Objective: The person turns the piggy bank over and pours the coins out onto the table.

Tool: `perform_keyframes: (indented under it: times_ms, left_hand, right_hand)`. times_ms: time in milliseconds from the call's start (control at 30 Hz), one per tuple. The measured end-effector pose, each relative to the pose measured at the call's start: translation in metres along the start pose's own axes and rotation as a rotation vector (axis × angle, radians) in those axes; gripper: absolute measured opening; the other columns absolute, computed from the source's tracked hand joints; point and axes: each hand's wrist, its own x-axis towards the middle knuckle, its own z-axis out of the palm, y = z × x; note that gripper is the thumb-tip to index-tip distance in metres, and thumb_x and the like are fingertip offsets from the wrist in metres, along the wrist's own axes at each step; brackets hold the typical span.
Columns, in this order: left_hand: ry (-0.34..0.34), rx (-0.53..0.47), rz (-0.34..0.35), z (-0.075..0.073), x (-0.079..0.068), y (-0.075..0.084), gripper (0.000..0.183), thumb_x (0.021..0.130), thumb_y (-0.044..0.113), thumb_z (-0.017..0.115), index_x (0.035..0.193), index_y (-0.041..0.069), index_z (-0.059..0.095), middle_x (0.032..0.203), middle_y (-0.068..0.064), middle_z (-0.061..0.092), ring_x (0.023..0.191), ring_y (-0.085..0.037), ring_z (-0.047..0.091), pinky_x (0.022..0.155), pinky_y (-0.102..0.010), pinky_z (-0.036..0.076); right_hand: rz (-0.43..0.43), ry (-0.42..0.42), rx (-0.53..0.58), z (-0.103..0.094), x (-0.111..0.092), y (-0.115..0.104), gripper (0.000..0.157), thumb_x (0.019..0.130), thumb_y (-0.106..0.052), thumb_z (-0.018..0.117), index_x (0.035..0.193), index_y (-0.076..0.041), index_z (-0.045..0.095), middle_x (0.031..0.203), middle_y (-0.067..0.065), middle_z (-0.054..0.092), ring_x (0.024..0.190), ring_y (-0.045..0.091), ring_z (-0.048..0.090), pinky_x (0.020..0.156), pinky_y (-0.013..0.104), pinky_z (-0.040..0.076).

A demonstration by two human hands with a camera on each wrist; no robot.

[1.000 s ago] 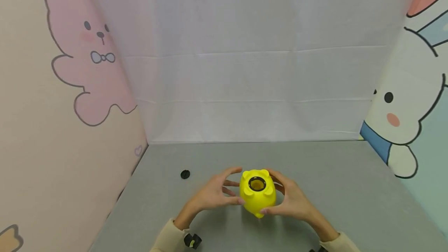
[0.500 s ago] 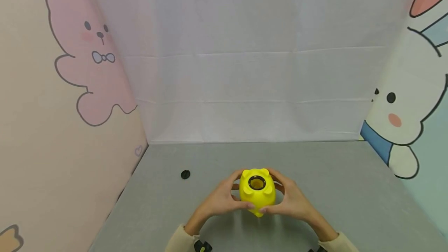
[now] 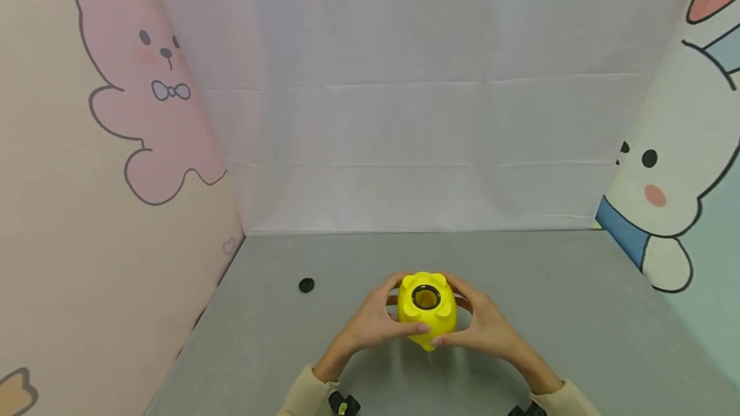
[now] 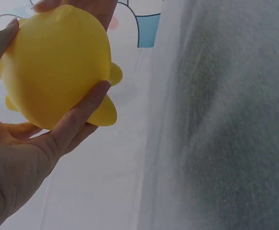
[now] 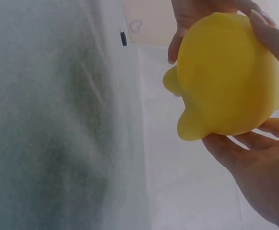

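- Toy (image 3: 431, 318): yellow, lower middle of the head frame, off the table (image 3: 260, 352); its dark-rimmed opening (image 3: 426, 299) faces up at you.
- Your left hand (image 3: 372, 321): holding the toy, thumb across its near face, fingers round the side.
- Your right hand (image 3: 488, 327): holding it from the opposite side, thumb low on the front, just beside the left thumb.
- Black disc (image 3: 306, 285): on the table, left of the toy, well apart from your hands.
- White cloth (image 3: 376, 121): upper middle, behind the table.
- Pink rabbit (image 3: 167, 127): upper left.
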Motion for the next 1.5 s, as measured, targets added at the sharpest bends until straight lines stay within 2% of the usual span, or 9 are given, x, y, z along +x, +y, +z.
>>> perform_keyframes:
  times_ms: [233, 400, 500, 700, 900, 1067, 1167, 1333, 1500]
  left_hand:
    - [0.008, -0.011, 0.007, -0.002, 0.001, 0.002, 0.092, 0.082, 0.040, 0.091, 0.158, 0.029, 0.041, 0.158, -0.004, 0.050, 0.131, -0.039, 0.060, 0.085, -0.026, 0.064]
    - [-0.002, -0.038, 0.042, -0.001, 0.001, 0.002, 0.097, 0.080, 0.035, 0.094, 0.159, 0.028, 0.039, 0.159, -0.004, 0.049, 0.136, -0.038, 0.059, 0.089, -0.027, 0.064]
    - [0.002, -0.032, 0.088, -0.002, 0.001, 0.004, 0.098, 0.079, 0.033, 0.095, 0.159, 0.029, 0.039, 0.160, -0.003, 0.048, 0.137, -0.038, 0.059, 0.090, -0.026, 0.063]
    - [-0.003, 0.005, 0.164, -0.001, 0.001, 0.004, 0.099, 0.077, 0.031, 0.096, 0.158, 0.033, 0.039, 0.161, 0.006, 0.047, 0.140, -0.032, 0.057, 0.092, -0.025, 0.062]
    - [-0.021, 0.044, 0.151, -0.002, 0.000, 0.005, 0.104, 0.077, 0.031, 0.096, 0.160, 0.039, 0.034, 0.162, 0.010, 0.043, 0.143, -0.026, 0.053, 0.097, -0.028, 0.060]
    - [-0.057, 0.042, 0.088, -0.004, -0.003, 0.007, 0.110, 0.080, 0.043, 0.092, 0.165, 0.041, 0.021, 0.173, 0.004, 0.025, 0.153, -0.028, 0.041, 0.105, -0.034, 0.058]
    - [-0.023, -0.021, -0.001, -0.005, -0.004, 0.006, 0.101, 0.092, 0.050, 0.079, 0.168, 0.035, 0.015, 0.176, -0.006, 0.018, 0.157, -0.036, 0.035, 0.110, -0.042, 0.057]
    - [0.114, -0.245, -0.232, -0.004, 0.000, 0.001, 0.084, 0.105, 0.068, 0.043, 0.166, 0.012, 0.027, 0.162, -0.023, 0.041, 0.133, -0.039, 0.060, 0.097, -0.047, 0.063]
    - [0.066, -0.483, -0.390, -0.007, 0.000, -0.003, 0.102, 0.097, 0.081, 0.044, 0.153, -0.004, 0.045, 0.141, -0.023, 0.059, 0.100, -0.029, 0.074, 0.082, -0.050, 0.067]
  right_hand:
    - [0.034, -0.043, 0.039, -0.011, -0.002, -0.001, 0.089, 0.086, -0.021, 0.089, 0.161, -0.013, 0.041, 0.158, 0.017, 0.050, 0.135, 0.007, 0.052, 0.102, 0.041, 0.061]
    - [0.185, -0.100, 0.180, -0.022, -0.002, -0.002, 0.057, 0.110, -0.021, 0.055, 0.161, -0.004, 0.035, 0.142, 0.029, 0.047, 0.118, 0.024, 0.064, 0.090, 0.041, 0.065]
    - [0.268, -0.176, 0.275, -0.026, -0.002, -0.003, 0.056, 0.115, -0.027, 0.041, 0.165, -0.004, 0.026, 0.139, 0.036, 0.048, 0.107, 0.027, 0.071, 0.086, 0.048, 0.066]
    - [0.309, -0.301, 0.394, -0.021, 0.001, 0.000, 0.060, 0.115, -0.027, 0.042, 0.167, -0.009, 0.020, 0.139, 0.036, 0.058, 0.104, 0.024, 0.076, 0.087, 0.052, 0.066]
    - [0.281, -0.256, 0.400, -0.017, 0.004, 0.002, 0.058, 0.111, -0.024, 0.047, 0.164, -0.006, 0.028, 0.130, 0.033, 0.067, 0.101, 0.022, 0.076, 0.088, 0.036, 0.064]
    - [0.246, -0.198, 0.381, -0.016, 0.002, 0.003, 0.063, 0.108, -0.020, 0.054, 0.163, -0.005, 0.029, 0.132, 0.036, 0.065, 0.102, 0.020, 0.076, 0.087, 0.035, 0.064]
    - [0.219, -0.173, 0.360, -0.015, 0.001, 0.004, 0.067, 0.106, -0.017, 0.060, 0.164, -0.005, 0.028, 0.138, 0.035, 0.063, 0.109, 0.021, 0.076, 0.089, 0.033, 0.064]
    - [0.171, -0.148, 0.351, -0.014, 0.000, 0.005, 0.073, 0.100, -0.012, 0.068, 0.164, -0.007, 0.032, 0.140, 0.035, 0.062, 0.113, 0.022, 0.075, 0.089, 0.031, 0.064]
    - [0.141, -0.156, 0.344, -0.012, -0.001, 0.004, 0.075, 0.098, -0.009, 0.072, 0.162, -0.007, 0.035, 0.139, 0.036, 0.062, 0.113, 0.032, 0.075, 0.086, 0.032, 0.066]
